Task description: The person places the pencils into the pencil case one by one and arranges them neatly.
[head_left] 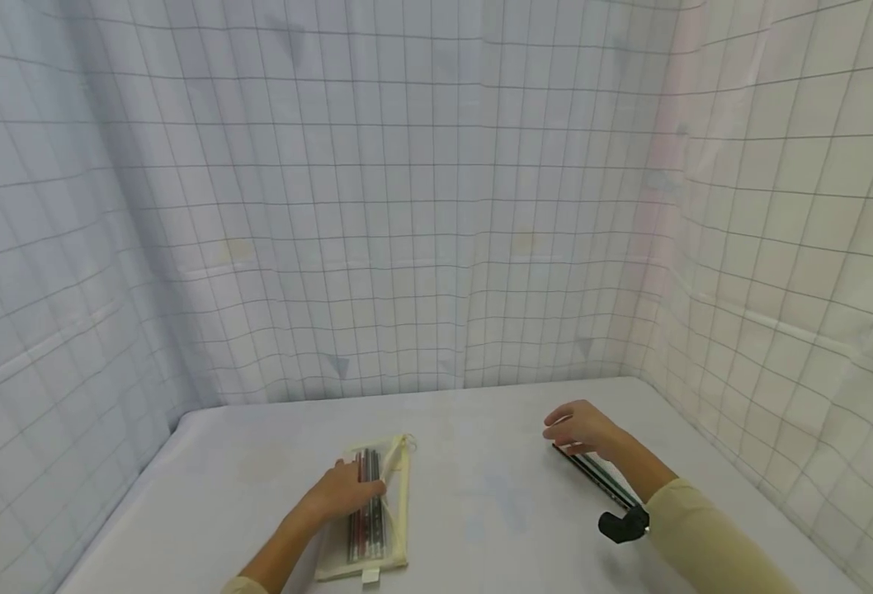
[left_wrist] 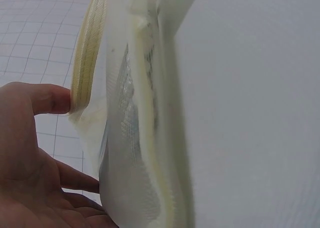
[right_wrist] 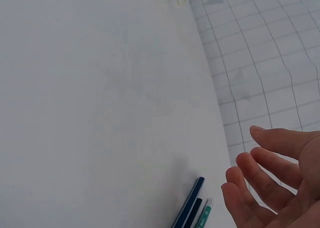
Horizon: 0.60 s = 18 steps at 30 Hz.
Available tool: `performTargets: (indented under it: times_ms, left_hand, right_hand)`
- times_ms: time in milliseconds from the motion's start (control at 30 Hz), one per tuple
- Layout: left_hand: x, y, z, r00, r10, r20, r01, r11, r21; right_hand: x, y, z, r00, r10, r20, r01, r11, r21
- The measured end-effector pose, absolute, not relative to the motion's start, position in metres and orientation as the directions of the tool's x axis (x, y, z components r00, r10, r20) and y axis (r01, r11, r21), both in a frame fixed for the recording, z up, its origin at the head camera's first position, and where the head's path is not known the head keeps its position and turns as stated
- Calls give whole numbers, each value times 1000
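Note:
A see-through mesh pencil case (head_left: 401,528) with a pale yellow zip edge lies on the table at the centre left. Several grey, dark and red pencils (head_left: 366,532) show inside it. My left hand (head_left: 342,492) holds the case, thumb against the zip edge (left_wrist: 89,52) and fingers at the mesh side; the fingertips are partly hidden. To the right, my right hand (head_left: 583,429) hovers with loosely bent, parted fingers and nothing between them. Below it, two dark pencils (right_wrist: 189,203) and a green pencil (right_wrist: 204,215) lie side by side on the table, partly covered by the right arm in the head view.
The white table (head_left: 481,495) is bounded by grid-patterned cloth (head_left: 422,206) at the back and both sides. A small white tag (head_left: 370,576) sticks out of the case's near edge. A black strap piece (head_left: 624,525) sits at the right wrist.

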<state>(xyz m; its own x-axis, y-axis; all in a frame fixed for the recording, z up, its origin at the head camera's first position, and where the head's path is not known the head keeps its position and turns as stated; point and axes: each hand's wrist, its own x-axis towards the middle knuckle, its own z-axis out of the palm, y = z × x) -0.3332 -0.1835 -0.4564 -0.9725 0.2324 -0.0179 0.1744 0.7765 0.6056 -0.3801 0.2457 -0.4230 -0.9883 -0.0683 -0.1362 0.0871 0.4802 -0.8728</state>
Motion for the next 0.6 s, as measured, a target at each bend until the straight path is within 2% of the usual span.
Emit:
performTargets:
  times_ms: [367,600]
  left_hand:
    - [-330,-184,-457,-972,236,-13,181,778,601]
    - [-329,-182,-456,-974,226,0,180,778,602]
  right_hand:
    - [-360,291,-425,-990,-87,-115,55,513,-857]
    - [-352,314,-438,-990,-37,-134,92,550,-830]
